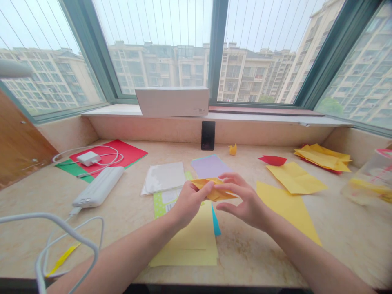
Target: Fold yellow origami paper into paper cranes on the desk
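A folded piece of orange-yellow paper (214, 189) is held in the air above the marble counter (128, 212), between both hands. My left hand (189, 204) is closed, pinching the paper's left end. My right hand (243, 198) grips its right side with thumb and fingers, the other fingers partly spread. Beneath the hands lie a pale yellow sheet (192, 241), a blue sheet edge (216, 226) and a green dotted sheet (159, 204).
A lilac sheet (210, 165), a clear packet (163, 177), yellow sheets (294, 177), a red folded piece (272, 160), a small orange folded figure (233, 149), a phone (208, 135), a white box (173, 101), a power bank (99, 187), a charger (88, 158) on red paper, a plastic container (369, 179).
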The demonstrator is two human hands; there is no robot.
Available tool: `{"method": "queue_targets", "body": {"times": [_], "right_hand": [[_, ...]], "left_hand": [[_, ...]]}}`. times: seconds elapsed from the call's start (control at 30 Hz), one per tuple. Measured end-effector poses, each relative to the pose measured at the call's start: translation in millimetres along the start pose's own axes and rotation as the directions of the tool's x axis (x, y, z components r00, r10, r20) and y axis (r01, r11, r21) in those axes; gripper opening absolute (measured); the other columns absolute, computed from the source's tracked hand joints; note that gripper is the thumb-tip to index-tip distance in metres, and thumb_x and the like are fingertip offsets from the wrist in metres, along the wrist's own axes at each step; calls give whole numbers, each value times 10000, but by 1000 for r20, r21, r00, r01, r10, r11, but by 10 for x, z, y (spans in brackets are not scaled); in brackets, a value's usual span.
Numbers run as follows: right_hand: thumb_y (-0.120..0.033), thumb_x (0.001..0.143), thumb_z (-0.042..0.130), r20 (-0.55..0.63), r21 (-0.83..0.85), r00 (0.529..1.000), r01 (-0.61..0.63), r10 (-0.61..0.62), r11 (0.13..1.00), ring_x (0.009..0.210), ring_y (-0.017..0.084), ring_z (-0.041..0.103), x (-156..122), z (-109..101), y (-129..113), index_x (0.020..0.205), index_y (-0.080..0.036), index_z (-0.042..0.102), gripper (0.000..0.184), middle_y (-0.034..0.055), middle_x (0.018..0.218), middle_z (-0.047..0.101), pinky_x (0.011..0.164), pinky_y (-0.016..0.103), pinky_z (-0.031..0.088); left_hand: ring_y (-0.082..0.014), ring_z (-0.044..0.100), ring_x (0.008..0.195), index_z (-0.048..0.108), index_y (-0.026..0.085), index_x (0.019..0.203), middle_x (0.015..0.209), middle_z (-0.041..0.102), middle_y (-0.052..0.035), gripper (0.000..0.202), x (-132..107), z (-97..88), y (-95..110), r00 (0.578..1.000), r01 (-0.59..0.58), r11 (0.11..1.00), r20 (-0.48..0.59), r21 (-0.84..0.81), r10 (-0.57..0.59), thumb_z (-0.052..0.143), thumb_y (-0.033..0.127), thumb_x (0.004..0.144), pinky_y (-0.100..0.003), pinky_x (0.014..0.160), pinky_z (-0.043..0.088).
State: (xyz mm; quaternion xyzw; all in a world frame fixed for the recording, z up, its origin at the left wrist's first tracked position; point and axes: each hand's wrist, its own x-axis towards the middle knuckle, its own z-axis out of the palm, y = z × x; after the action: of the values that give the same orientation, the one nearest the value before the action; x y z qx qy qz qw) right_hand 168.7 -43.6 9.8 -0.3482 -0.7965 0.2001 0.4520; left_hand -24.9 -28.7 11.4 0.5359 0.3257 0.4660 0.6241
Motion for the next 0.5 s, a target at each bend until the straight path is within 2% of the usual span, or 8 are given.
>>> {"method": "queue_targets", "body": {"times": [0.13, 0.27, 0.4, 0.5], "right_hand": [[-312, 858, 733, -64, -34, 997, 30, -32, 999, 971, 227, 662, 1, 13, 32, 1038, -287, 766, 185, 87, 1213, 600, 893, 444, 573], [-262, 886, 684, -124, -50, 991, 38, -44, 998, 970, 228, 669, 15, 28, -3, 964, -264, 783, 127, 87, 1123, 644, 872, 426, 579], [-279, 875, 688, -195, -43, 981, -24, 15, 999, 944, 231, 686, 28, 46, -64, 892, -255, 784, 100, 73, 1009, 680, 855, 404, 586], [-305, 872, 691, -194, 18, 976, -97, 99, 995, 879, 214, 689, 40, 36, -88, 873, -248, 781, 107, 60, 937, 690, 774, 361, 600]], "left_hand": [[-256, 703, 946, 745, 116, 1060, 1053, 755, -126, 333, -8, 9, 16, 999, -4, 997, 32, -73, 7, 742, 348, 820, -361, 876, 539], [-246, 704, 942, 731, 116, 1057, 1068, 750, -134, 325, -12, 0, 7, 1000, 8, 996, 26, -88, -6, 754, 333, 816, -357, 863, 550], [-255, 694, 1006, 726, 127, 1051, 1091, 747, -130, 300, -20, -9, 2, 998, 17, 994, 61, -109, -10, 736, 336, 836, -389, 935, 529], [-244, 689, 1010, 722, 143, 1053, 1101, 744, -117, 293, -28, 3, 15, 995, 8, 997, 96, -77, -1, 749, 329, 828, -378, 936, 524]]}}
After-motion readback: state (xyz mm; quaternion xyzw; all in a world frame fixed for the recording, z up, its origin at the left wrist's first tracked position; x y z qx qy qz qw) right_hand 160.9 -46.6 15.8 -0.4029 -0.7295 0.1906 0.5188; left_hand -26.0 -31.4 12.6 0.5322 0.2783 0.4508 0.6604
